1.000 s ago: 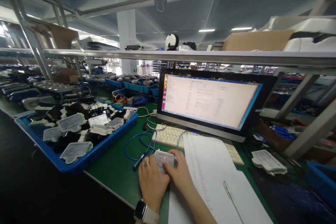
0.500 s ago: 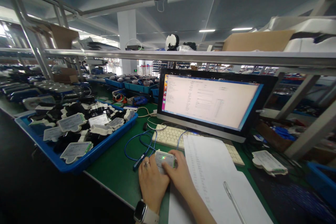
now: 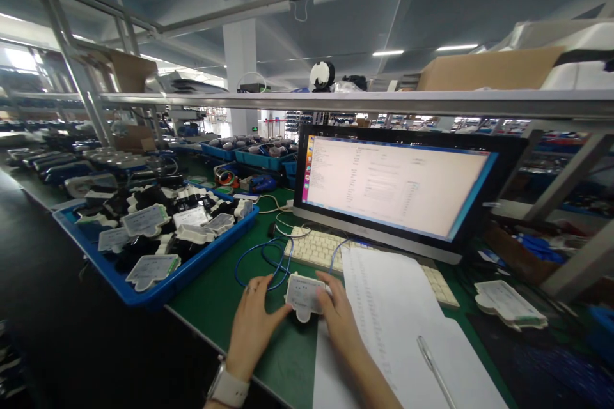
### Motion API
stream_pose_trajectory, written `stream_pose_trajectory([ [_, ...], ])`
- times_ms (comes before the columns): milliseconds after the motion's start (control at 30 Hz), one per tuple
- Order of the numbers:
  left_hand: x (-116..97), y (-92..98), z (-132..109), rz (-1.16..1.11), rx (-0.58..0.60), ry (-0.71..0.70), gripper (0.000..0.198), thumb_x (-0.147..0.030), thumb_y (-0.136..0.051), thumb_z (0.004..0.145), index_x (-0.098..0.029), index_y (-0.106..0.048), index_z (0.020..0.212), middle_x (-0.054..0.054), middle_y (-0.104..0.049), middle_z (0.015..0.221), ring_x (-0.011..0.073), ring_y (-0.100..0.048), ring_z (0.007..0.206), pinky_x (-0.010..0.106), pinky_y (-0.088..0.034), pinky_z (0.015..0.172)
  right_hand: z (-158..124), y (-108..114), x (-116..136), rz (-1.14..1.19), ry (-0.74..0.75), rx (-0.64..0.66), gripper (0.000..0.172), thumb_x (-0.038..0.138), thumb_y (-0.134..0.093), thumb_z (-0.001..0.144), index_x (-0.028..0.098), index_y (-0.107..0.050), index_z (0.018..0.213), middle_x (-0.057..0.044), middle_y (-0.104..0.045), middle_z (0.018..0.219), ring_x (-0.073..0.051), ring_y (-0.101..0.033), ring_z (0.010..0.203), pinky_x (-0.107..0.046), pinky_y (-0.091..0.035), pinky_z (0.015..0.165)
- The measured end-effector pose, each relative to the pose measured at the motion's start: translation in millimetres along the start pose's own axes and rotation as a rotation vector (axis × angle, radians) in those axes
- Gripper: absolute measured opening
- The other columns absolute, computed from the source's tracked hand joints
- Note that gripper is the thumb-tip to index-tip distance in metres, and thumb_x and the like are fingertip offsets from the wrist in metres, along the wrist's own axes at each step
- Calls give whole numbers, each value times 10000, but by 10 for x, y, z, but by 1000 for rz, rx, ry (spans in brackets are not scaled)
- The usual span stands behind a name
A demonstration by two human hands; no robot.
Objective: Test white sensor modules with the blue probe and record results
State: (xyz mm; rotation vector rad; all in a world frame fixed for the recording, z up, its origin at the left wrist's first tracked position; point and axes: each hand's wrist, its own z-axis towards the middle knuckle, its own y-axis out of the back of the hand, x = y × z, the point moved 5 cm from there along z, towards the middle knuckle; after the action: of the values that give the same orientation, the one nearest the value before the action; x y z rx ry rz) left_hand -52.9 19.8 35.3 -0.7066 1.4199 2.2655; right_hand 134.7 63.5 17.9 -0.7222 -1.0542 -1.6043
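Observation:
A small white plastic module [image 3: 301, 294] with a printed label and a rounded tab sits in front of the keyboard, with no lights showing on its face. My right hand [image 3: 341, 319] grips its right side between thumb and fingers. To its left is my left hand [image 3: 253, 326], a ring and a white-banded watch on it. Its thumb and fingers are spread apart, the thumb tip close to the module's left edge. A blue cable [image 3: 240, 259] loops behind that hand; the cable's dark plug is hidden.
A blue tray [image 3: 201, 263] heaped with similar modules stands at the left. Behind are a keyboard [image 3: 314, 249] and a monitor [image 3: 378, 230]. Printed sheets [image 3: 384, 307] with a pen [image 3: 434, 367] lie at the right, and another module [image 3: 508, 301] lies further right.
My left hand has moved left off the module and its fingers have spread. The module's green and red lights have gone out. The cable's plug has passed out of sight.

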Motion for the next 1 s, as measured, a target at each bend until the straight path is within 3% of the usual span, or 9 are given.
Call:
stream_pose_trajectory([
  [133, 201, 231, 200, 193, 95, 26, 281, -236, -546, 765, -189, -604, 1036, 68, -619, 993, 220, -586, 946, 336, -441, 838, 11, 13, -58, 28, -9, -21, 337, 370, -429, 878, 215, -564, 1145, -80, -570, 1154, -230, -514, 1093, -379, -432, 921],
  [267, 235, 241, 314, 231, 224, 17, 201, -127, -588, 678, -210, -664, 844, 37, -648, 783, 216, -621, 790, 306, -448, 731, 14, 10, -69, 39, -20, -9, 323, 357, -434, 867, 202, -585, 1107, -83, -581, 1129, -229, -527, 1071, -368, -439, 909],
  [367, 229, 222, 361, 191, 277, -10, 236, -74, -600, 623, -227, -681, 783, 38, -674, 788, 237, -636, 797, 323, -455, 730, 0, 16, -39, 50, -12, -1, 321, 359, -432, 871, 201, -588, 1103, -79, -585, 1108, -223, -536, 1050, -356, -442, 902],
  [533, 117, 268, 426, -3, 272, -59, 230, -242, -535, 756, -237, -652, 954, 31, -684, 941, 204, -637, 892, 322, -487, 802, -12, 20, -3, 55, -7, 3, 318, 363, -426, 886, 210, -586, 1115, -73, -586, 1102, -215, -548, 1033, -338, -454, 882],
  [667, -142, 215, 396, -523, 264, -90, 247, -337, -557, 761, -183, -601, 949, 55, -670, 998, 209, -620, 972, 361, -466, 914, -5, 9, -14, 52, 6, -1, 302, 358, -439, 886, 210, -586, 1105, -72, -585, 1090, -217, -544, 1032, -342, -460, 874],
  [733, -253, 140, 366, -668, 294, -93, 266, -359, -562, 770, -170, -589, 956, 69, -673, 984, 220, -615, 983, 374, -466, 913, -5, 5, -16, 59, 10, 5, 296, 353, -440, 885, 212, -582, 1102, -73, -582, 1092, -218, -541, 1035, -345, -461, 874],
  [1000, -276, -23, 372, -605, 230, -141, 315, -403, -537, 798, -164, -618, 987, 69, -662, 1002, 225, -602, 975, 352, -470, 887, -17, 20, 15, 72, 19, -6, 297, 351, -439, 878, 212, -576, 1102, -73, -581, 1097, -216, -531, 1047, -347, -452, 885],
])
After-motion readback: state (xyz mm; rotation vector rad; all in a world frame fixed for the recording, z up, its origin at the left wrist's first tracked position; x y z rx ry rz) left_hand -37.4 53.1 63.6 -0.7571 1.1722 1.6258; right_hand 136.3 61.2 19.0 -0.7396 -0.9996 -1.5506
